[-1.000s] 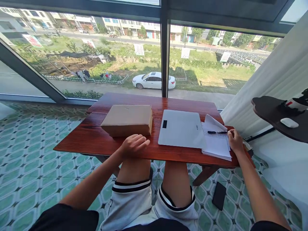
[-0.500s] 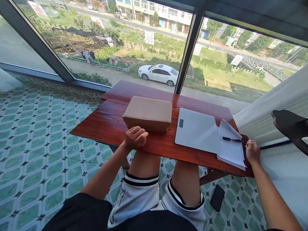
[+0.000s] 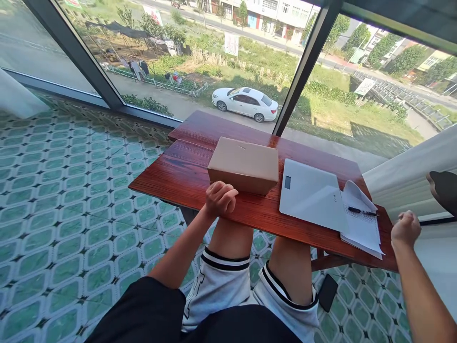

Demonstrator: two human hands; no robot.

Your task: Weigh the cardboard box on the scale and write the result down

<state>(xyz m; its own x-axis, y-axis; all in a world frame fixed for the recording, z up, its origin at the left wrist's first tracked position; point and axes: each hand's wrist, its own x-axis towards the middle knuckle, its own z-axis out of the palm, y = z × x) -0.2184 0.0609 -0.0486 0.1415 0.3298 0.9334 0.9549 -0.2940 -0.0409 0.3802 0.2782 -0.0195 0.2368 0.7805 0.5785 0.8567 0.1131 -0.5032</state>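
Observation:
My left hand (image 3: 220, 197) is closed in a loose fist at the near edge of the table (image 3: 164, 178), just in front of a closed brown cardboard box (image 3: 246, 157). No object shows in its fingers. Raised beside the table's right end, my right hand (image 3: 406, 229) is also curled into a fist, and I see nothing in it. A flat silver-grey slab (image 3: 310, 190) with a small dark rectangle and lettering lies right of the box. Sheets of printed paper (image 3: 362, 236) stick out from beside it, with a black pen (image 3: 361, 211) on top.
A dark phone-like slab (image 3: 327, 292) lies on the green tiled floor (image 3: 89, 228), below the table's right part. Large windows stand behind the table, with a white car (image 3: 246, 104) outside. A white curtain (image 3: 400, 176) and a dark curved object (image 3: 442, 190) are at the right.
The view has shifted, so the table and box sit further right. My right hand has lifted away from the table's right edge. My left hand stays in a fist before the box.

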